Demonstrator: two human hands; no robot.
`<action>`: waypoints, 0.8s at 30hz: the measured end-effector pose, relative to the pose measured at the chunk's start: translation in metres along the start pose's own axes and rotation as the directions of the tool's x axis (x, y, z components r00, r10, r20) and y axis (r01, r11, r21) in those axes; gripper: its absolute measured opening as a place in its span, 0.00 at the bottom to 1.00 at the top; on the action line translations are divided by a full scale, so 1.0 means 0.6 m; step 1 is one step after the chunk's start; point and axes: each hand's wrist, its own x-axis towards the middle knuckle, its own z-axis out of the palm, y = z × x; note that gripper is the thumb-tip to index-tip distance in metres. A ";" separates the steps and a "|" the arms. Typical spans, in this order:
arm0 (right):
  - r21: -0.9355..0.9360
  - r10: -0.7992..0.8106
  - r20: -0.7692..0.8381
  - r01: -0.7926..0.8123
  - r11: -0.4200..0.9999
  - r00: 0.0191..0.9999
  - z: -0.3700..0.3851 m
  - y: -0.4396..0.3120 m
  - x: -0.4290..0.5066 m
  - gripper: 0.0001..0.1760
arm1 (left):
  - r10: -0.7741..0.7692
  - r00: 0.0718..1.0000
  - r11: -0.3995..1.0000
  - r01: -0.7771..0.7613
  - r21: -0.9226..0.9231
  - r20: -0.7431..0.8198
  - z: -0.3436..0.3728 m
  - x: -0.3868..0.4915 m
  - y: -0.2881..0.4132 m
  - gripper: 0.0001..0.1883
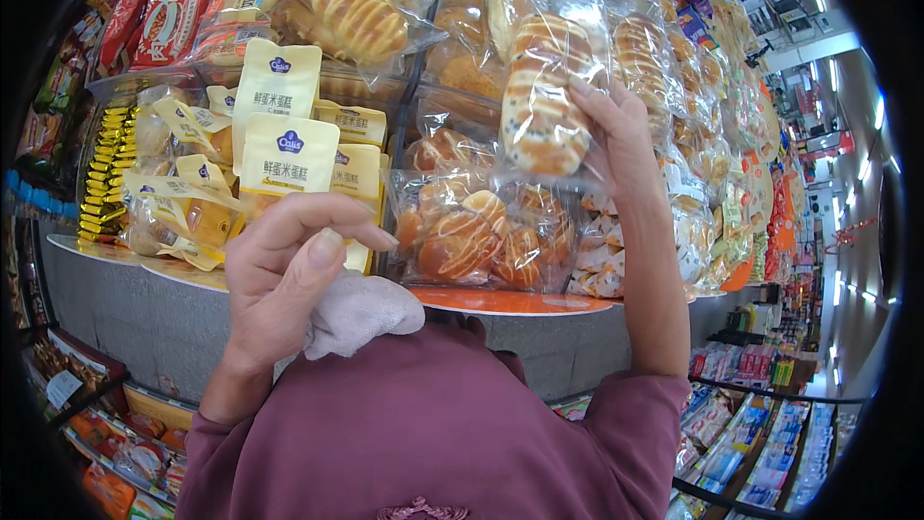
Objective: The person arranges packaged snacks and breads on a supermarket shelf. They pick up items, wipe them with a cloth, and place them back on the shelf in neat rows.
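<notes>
My right hand (613,123) grips the right edge of a clear plastic bag holding a long striped bread loaf (548,90). Dark spots dot the loaf's lower half. Lower and to the left, my left hand (289,260) is curled around a pale grey cloth (364,314), which hangs out below the palm. Part of the cloth is hidden behind the thumb. Just beyond this hand stand cream-coloured cake pouches (285,159) with printed writing. Between the two hands lie bagged glazed buns (465,231) in a display compartment.
Yellow-wrapped sticks (108,166) fill a compartment at the left. Bagged braided bread (354,7) lies in the back row, beside red snack packs (173,11). An orange edge strip (505,300) borders the display. Lower shelves (751,440) with packaged goods stand at the right.
</notes>
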 end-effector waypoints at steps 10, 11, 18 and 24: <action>-0.693 -0.047 -0.099 -0.036 0.720 0.994 -0.004 -0.002 0.200 0.20 | 0.019 1.000 0.999 -0.019 -0.033 -0.006 0.002 0.000 -0.005 0.15; -0.703 -0.055 -0.070 -0.010 0.711 0.996 -0.003 -0.001 0.212 0.21 | 0.022 1.000 0.999 -0.023 -0.038 -0.011 0.002 0.000 -0.005 0.15; -0.651 -0.151 -0.011 0.107 0.752 0.988 0.021 0.019 0.273 0.24 | 0.034 0.999 0.999 -0.034 0.041 0.002 -0.003 0.007 -0.003 0.14; -0.832 -0.335 -0.060 0.139 0.538 0.940 0.027 0.045 0.328 0.30 | 0.011 1.000 0.999 -0.011 0.044 0.012 -0.005 0.010 -0.003 0.13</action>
